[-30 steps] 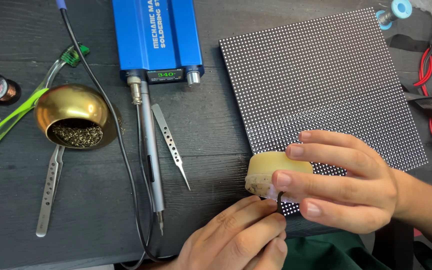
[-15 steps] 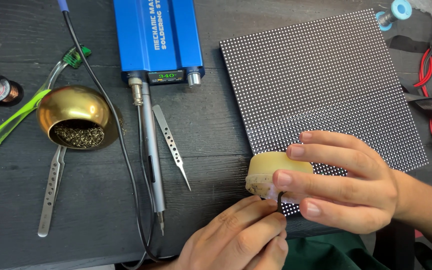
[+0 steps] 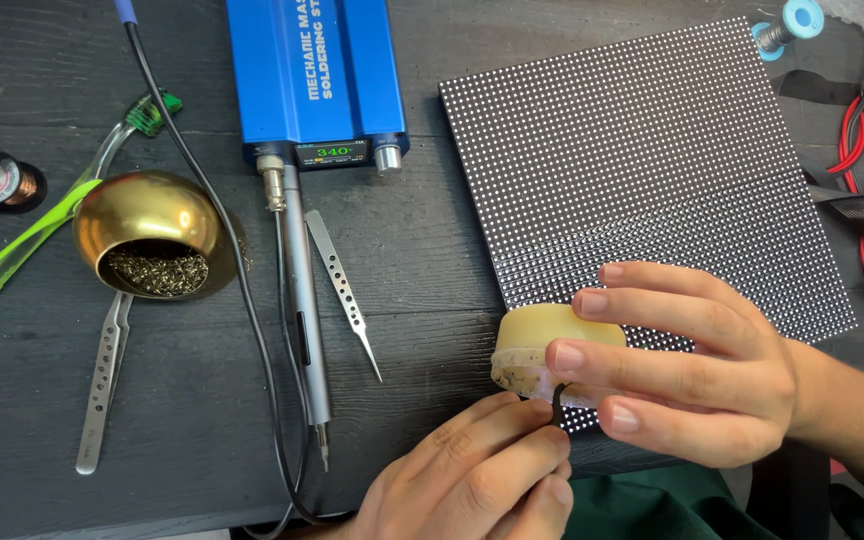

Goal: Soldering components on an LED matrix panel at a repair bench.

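At panel's near edge, right hand (image 3: 692, 365) pinching yellowish puck (image 3: 542, 345) — grubby rim, left hand (image 3: 482, 480) pinching thin dark tool (image 3: 557, 402)

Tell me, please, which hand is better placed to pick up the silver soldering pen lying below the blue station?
Left, I judge: the left hand lies close beside the silver soldering pen, while the right hand grips the round yellowish tub.

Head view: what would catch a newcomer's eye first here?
The right hand grips a pale yellow puck at the near edge of the dotted panel, with the left hand just below it. A blue soldering station sits at top centre, and a brass bowl lies to the left.
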